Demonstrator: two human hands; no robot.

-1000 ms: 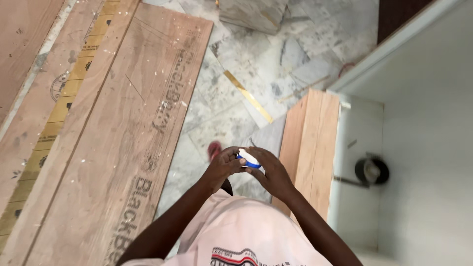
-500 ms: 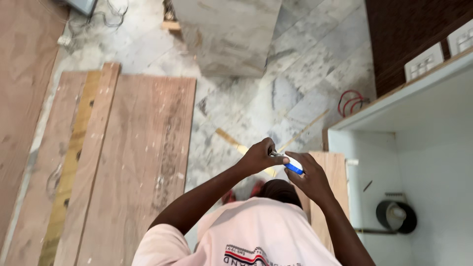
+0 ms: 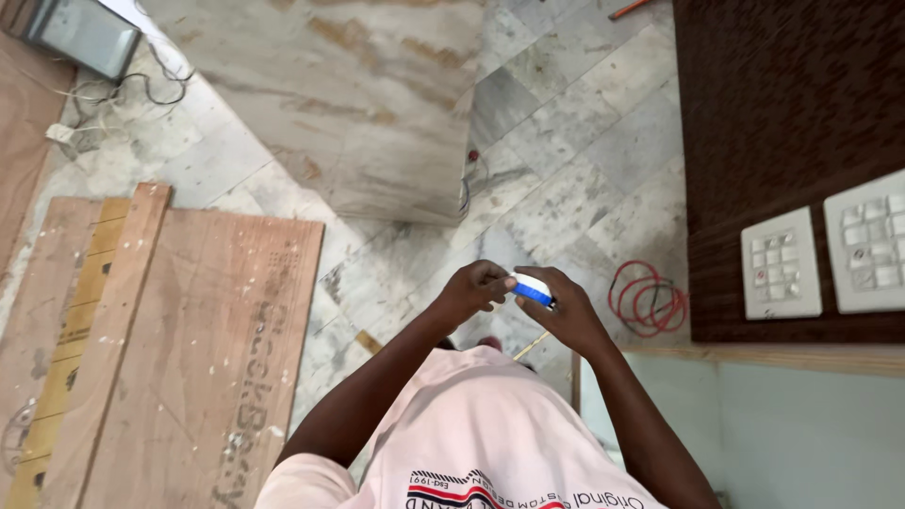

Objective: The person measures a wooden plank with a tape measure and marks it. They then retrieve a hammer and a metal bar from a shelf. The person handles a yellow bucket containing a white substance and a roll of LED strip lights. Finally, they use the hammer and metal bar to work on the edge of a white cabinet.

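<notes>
White-blue object (image 3: 533,288): small, pinched between both hands.
Left hand (image 3: 474,288): fingers curled on its left end.
Right hand (image 3: 564,314): cupping its right side.
Red cable coil (image 3: 648,300): right, on marble floor (image 3: 584,141).

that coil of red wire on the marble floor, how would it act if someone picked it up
The coil of red wire lies in thin, loose loops, so it would likely flop, sag and spread when lifted. It looks light. On the polished marble floor it would probably slide if pushed.
</notes>
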